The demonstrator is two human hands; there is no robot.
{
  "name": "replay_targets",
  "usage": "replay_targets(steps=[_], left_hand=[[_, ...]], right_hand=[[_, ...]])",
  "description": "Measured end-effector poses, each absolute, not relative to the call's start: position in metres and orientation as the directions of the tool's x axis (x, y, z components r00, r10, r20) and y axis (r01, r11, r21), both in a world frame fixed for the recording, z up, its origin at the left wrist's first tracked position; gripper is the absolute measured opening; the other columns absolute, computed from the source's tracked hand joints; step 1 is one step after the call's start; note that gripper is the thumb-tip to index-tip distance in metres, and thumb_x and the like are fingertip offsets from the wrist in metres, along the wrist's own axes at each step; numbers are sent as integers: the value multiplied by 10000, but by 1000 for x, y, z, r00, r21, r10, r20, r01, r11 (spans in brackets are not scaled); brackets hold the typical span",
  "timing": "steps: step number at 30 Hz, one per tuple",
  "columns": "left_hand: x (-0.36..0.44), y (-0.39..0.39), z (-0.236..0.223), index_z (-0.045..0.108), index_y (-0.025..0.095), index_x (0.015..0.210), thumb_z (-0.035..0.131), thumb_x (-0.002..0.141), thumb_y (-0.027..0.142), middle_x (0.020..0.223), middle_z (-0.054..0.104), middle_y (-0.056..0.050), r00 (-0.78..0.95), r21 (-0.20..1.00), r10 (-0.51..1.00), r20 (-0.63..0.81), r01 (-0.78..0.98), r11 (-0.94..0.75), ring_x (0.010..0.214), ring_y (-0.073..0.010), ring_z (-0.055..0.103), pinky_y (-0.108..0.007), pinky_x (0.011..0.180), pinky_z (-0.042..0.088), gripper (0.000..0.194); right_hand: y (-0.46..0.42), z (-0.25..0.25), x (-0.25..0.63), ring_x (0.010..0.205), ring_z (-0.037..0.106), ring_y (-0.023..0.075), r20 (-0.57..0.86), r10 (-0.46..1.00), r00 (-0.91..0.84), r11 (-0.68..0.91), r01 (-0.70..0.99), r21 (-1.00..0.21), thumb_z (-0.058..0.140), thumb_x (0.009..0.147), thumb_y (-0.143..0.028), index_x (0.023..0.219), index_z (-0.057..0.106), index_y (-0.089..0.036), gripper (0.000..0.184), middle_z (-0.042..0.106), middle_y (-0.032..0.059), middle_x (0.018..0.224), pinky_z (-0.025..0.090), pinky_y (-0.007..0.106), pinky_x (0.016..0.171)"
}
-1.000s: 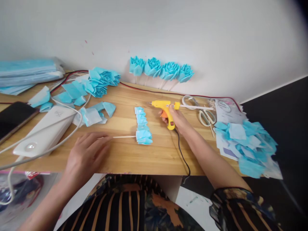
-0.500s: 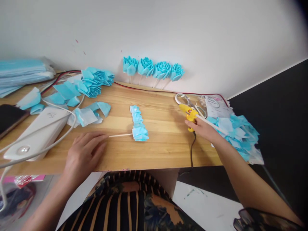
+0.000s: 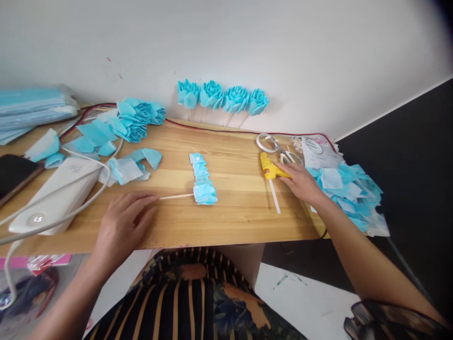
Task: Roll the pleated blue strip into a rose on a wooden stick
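Note:
Between the fingers of my left hand [image 3: 125, 224] is the end of a thin pale stick [image 3: 177, 196], which lies low over the table. Its far end meets the nearest part of a pleated light-blue strip [image 3: 202, 177] that runs away from me. My right hand [image 3: 300, 181] is closed on the handle of a yellow glue gun [image 3: 269, 167]. A white glue stick [image 3: 274, 196] sticks out of the gun's back, toward me. Scissors [image 3: 283, 152] and a roll of white tape [image 3: 266, 142] lie just beyond that hand.
Several blue flowers on sticks [image 3: 236, 100] lean against the wall. More blue flowers [image 3: 132, 120] and cut pieces [image 3: 123, 170] lie at left, near a white power bank [image 3: 58, 193], a phone [image 3: 16, 177] and a mask stack [image 3: 35, 106]. A petal pile [image 3: 350, 193] is at right.
My right hand has turned the glue gun, so its glue stick now points toward me instead of to the right. My left hand has stayed in place with the stick.

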State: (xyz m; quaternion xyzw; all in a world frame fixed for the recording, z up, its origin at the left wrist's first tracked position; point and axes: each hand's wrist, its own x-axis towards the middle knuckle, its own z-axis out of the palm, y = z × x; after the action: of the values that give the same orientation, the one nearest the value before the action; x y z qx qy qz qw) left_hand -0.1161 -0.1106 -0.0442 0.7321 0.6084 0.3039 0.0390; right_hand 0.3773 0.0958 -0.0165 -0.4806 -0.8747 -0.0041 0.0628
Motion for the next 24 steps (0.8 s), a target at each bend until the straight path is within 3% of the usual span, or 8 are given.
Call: replay_targets(steps=[4,6,9,12,16,21,24], left_hand=[[-118,-109,-42,665,225,1202,516,1069,326,1185,720,-104,80,426,917,390,868,-257,1080,-292,675,-480,932,527,224],[-118,-108,-40,666,229,1211,511,1069,332,1193,723,-101,82,421,922,378,872,-250,1087,-295,677,-486,945,531,234],[-119,-106,-37,681,222,1201,507,1063,327,1190,731,-107,85,413,929,361,878,-241,1086,-308,683,-493,939,539,245],[-121,-104,-36,689,216,1192,530,1052,318,1171,741,-112,105,371,923,370,895,-250,1062,-320,689,-491,904,544,236],[-124,-101,-35,694,244,1168,551,1041,310,1116,749,-91,107,359,918,381,898,-254,1011,-311,687,-479,871,545,202],[-126,-100,-34,686,262,1131,575,1033,311,1070,744,-69,108,372,920,378,892,-257,968,-285,675,-451,871,550,156],[-126,-100,-35,677,252,1131,582,1035,301,1075,738,-66,106,379,918,383,888,-261,966,-272,670,-437,883,544,144]], right_hand=[[93,2,375,1223,654,411,64,844,-533,530,846,60,500,992,-325,1477,610,-221,508,719,172,1330,517,606,1000],[82,16,363,1238,658,411,135,840,-525,519,851,81,481,1006,-320,1424,650,-285,452,725,137,1343,476,643,1047],[60,35,328,1282,646,404,217,826,-520,543,838,-59,442,1040,-343,1415,658,-324,434,716,119,1368,461,649,1085],[37,44,284,1342,619,373,187,812,-552,583,763,-279,439,1041,-341,1457,625,-329,455,686,101,1425,459,626,1136],[30,39,232,1287,661,327,114,824,-555,536,699,-474,416,1049,-303,1467,604,-301,458,719,102,1375,520,560,1083],[77,24,188,1106,731,279,99,844,-528,490,682,-542,416,1024,-202,1356,673,-207,420,792,98,1167,540,448,991],[110,16,164,1086,728,285,2,835,-550,473,716,-513,504,990,-167,1206,752,-176,329,798,115,1184,519,422,970]])
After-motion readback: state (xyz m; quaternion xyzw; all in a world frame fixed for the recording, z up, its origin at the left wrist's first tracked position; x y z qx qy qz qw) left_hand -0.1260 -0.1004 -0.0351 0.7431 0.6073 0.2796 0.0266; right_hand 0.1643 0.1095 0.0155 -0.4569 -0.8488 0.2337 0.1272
